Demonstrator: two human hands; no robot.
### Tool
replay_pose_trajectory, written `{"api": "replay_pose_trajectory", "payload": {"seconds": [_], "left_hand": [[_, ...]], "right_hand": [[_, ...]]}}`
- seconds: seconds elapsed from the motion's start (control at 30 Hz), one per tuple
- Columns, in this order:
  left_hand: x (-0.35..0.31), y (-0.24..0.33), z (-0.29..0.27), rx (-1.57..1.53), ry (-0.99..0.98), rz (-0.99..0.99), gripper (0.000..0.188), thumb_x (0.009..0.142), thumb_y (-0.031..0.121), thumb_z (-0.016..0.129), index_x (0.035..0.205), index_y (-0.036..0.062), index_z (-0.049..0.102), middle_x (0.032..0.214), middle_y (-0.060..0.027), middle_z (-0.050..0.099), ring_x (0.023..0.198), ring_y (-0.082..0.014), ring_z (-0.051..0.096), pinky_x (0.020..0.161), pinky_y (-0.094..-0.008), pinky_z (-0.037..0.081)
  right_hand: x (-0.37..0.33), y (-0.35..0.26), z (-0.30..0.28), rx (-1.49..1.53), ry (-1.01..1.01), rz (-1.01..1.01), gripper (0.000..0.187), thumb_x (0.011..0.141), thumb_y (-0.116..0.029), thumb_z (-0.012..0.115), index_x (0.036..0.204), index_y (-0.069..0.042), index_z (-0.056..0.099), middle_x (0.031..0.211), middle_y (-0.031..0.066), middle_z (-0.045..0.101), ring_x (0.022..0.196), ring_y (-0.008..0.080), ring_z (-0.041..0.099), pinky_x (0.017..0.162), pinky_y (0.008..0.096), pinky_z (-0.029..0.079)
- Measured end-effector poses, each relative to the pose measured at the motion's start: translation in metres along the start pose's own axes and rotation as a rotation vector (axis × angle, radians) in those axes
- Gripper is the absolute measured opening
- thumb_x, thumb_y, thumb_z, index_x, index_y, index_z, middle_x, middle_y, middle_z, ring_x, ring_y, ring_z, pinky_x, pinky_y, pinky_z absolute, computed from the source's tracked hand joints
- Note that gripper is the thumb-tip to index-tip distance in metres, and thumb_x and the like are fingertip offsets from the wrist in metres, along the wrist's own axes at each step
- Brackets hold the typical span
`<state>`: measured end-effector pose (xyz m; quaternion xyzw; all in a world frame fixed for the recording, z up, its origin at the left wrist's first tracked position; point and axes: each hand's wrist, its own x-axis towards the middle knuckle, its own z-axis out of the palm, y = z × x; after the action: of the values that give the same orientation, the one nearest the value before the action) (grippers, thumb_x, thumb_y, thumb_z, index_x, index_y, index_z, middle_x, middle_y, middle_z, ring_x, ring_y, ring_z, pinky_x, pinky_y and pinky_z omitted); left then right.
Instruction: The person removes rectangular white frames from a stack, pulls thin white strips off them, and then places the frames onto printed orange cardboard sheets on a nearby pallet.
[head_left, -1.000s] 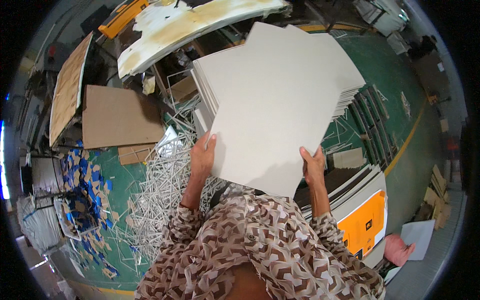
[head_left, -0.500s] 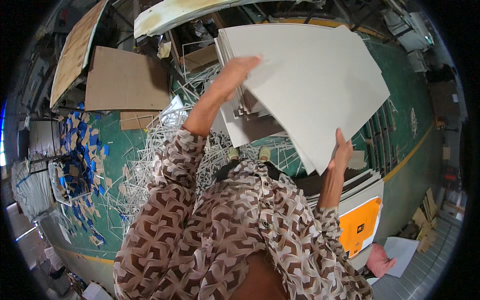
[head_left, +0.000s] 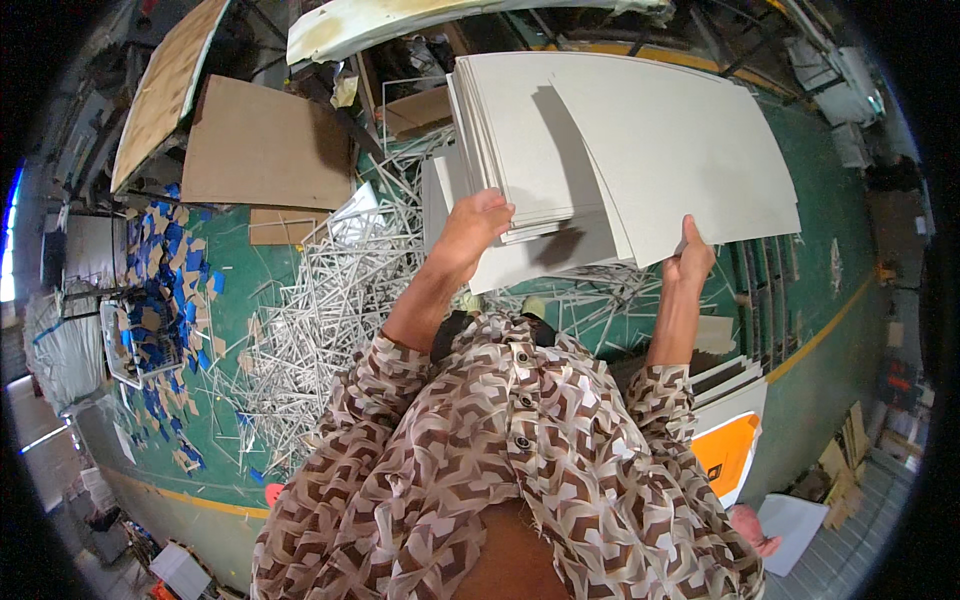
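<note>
A stack of large white board sheets (head_left: 525, 140) lies before me, its left edges slightly fanned. My right hand (head_left: 688, 262) grips the near edge of a loose white board sheet (head_left: 690, 150), thumb on top. This sheet is lifted and turned to the right across the stack, casting a shadow on it; a second edge shows just under it. My left hand (head_left: 470, 232) is closed at the near left corner of the stack, fingertips over its edge. What it pinches, if anything, is hidden. Below the stack another pale sheet (head_left: 540, 262) sticks out toward me.
Thin white offcut strips (head_left: 310, 340) heap on the green floor to the left, with blue and brown scraps (head_left: 165, 300) beyond. A brown board (head_left: 265, 145) stands far left. Near my right arm are stacked boards and an orange-printed sheet (head_left: 727, 455). Dark metal slats (head_left: 765, 290) lie at right.
The top sheet has swung away to the right, uncovering the stack's left part. My left hand has come nearer to me, down the stack's left side; my right hand has moved slightly farther away.
</note>
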<state>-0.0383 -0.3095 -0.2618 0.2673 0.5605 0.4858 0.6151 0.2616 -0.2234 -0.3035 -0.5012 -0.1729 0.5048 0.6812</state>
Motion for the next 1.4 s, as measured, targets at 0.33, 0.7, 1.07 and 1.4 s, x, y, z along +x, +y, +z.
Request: {"api": "replay_pose_trajectory", "payload": {"seconds": [0.33,0.7,1.07,1.4], "left_hand": [[0.018,0.002,-0.019,-0.338,-0.073,-0.096,0.018,0.088,0.007,0.054,0.104,-0.0022,0.053,0.093,-0.0068,0.058,0.088,-0.0164,0.056,0.079,-0.0331,0.049],[0.004,-0.046,-0.006,-0.597,-0.381,0.129,0.032,0.084,-0.004,0.054,0.116,-0.0037,0.048,0.104,-0.0136,0.06,0.094,-0.0192,0.059,0.076,-0.0294,0.051],[0.005,-0.074,0.002,-0.548,-0.286,-0.119,0.035,0.084,-0.007,0.046,0.118,-0.0016,0.047,0.109,-0.0117,0.058,0.098,-0.0198,0.059,0.083,-0.0336,0.05],[0.001,-0.072,0.016,-0.53,-0.239,-0.118,0.032,0.084,-0.004,0.049,0.116,-0.0012,0.047,0.104,-0.0102,0.059,0.088,-0.0163,0.06,0.072,-0.0292,0.05]], "right_hand": [[-0.037,-0.018,0.053,-0.015,0.014,0.149,0.016,0.08,0.0,0.063,0.086,0.004,0.048,0.066,0.0078,0.051,0.039,0.0127,0.041,0.035,0.0258,0.033],[-0.065,-0.009,0.055,0.01,-0.103,0.18,0.02,0.082,0.002,0.06,0.095,0.004,0.045,0.086,0.0126,0.053,0.064,0.0165,0.054,0.046,0.0255,0.045],[-0.107,0.022,0.025,-0.061,-0.233,0.309,0.022,0.085,0.0,0.055,0.103,0.001,0.042,0.094,0.0128,0.053,0.08,0.0216,0.058,0.075,0.0404,0.056],[-0.077,-0.005,0.001,-0.813,-0.377,0.201,0.036,0.084,-0.037,0.062,0.064,-0.009,0.05,0.059,-0.0036,0.043,0.052,0.0051,0.042,0.051,0.0224,0.046]]}}
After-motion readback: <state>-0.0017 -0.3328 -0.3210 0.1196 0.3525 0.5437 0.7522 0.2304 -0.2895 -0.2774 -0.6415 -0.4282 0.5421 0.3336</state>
